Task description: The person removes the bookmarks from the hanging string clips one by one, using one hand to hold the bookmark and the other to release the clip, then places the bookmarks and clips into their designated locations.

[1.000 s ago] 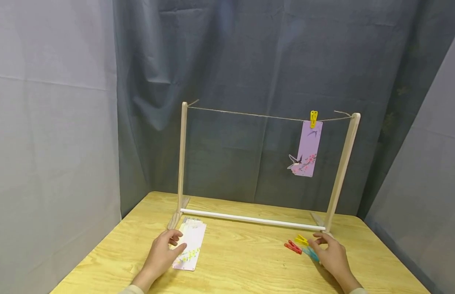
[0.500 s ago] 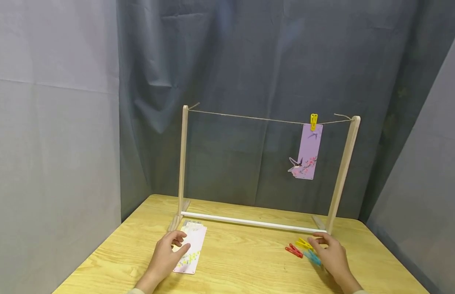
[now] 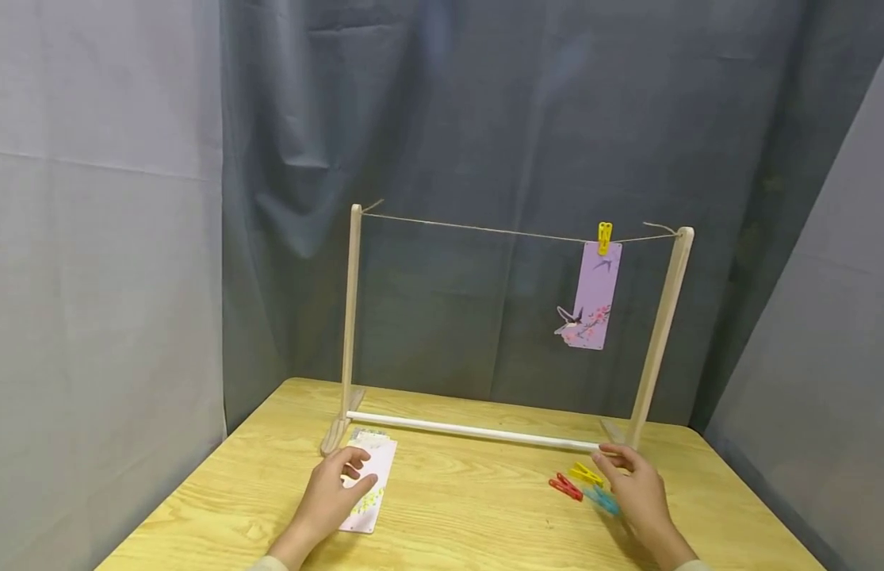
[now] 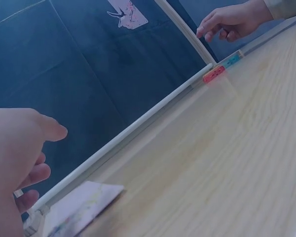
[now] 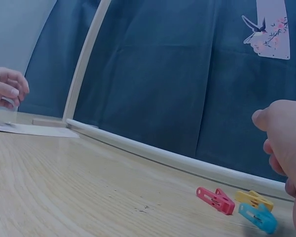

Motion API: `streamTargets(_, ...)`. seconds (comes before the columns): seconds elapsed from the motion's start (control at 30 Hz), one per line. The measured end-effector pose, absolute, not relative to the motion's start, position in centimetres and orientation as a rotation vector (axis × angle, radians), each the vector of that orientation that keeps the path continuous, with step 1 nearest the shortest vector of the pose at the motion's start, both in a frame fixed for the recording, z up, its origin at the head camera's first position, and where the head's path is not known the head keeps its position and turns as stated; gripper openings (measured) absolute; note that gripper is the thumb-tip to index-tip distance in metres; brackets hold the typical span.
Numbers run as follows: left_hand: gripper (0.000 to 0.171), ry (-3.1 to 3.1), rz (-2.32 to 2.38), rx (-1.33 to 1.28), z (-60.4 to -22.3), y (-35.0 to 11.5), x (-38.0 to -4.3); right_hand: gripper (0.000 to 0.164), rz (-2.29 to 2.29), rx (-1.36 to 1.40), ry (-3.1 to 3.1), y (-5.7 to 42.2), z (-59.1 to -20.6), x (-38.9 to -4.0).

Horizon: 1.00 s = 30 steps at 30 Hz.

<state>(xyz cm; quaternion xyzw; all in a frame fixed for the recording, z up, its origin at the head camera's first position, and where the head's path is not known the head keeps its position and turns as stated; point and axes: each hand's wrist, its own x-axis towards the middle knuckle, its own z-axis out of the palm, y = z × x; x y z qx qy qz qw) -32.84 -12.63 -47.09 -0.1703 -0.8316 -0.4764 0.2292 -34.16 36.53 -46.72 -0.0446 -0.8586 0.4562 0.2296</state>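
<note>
My left hand [image 3: 331,490] hovers over paper bookmarks [image 3: 367,519] lying on the table at left, its fingers loosely bent with nothing between them. The top bookmark is pale pink with yellow blossoms; others show at its far end. On the right, my right hand [image 3: 637,490] hangs in the air beside three plastic clothespins, fingers relaxed and holding nothing. These are a red clothespin [image 5: 215,200], a yellow clothespin [image 5: 254,198] and a blue clothespin [image 5: 258,217]. A purple bookmark [image 3: 596,285] with a swallow and pink blossoms hangs from the string, pinned by another yellow clothespin [image 3: 604,238].
A wooden frame [image 3: 350,317] stands across the back of the table [image 3: 470,507]. The string [image 3: 477,228] runs between its post tops, and a white rod [image 3: 470,431] joins the posts near the bottom. Grey curtains enclose the back and sides.
My left hand has drifted slightly right over the bookmarks. My right hand stays nearly still by the clothespins, and the head view has shifted a little.
</note>
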Motion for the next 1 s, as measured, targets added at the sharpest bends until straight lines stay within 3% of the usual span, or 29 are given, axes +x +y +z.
streamTargets(1.0,0.023,-2.287,-1.254,-0.615,-44.9,-9.5,-34.7,0.055,1.279,-0.083,-2.274,36.6,-44.3,-33.7)
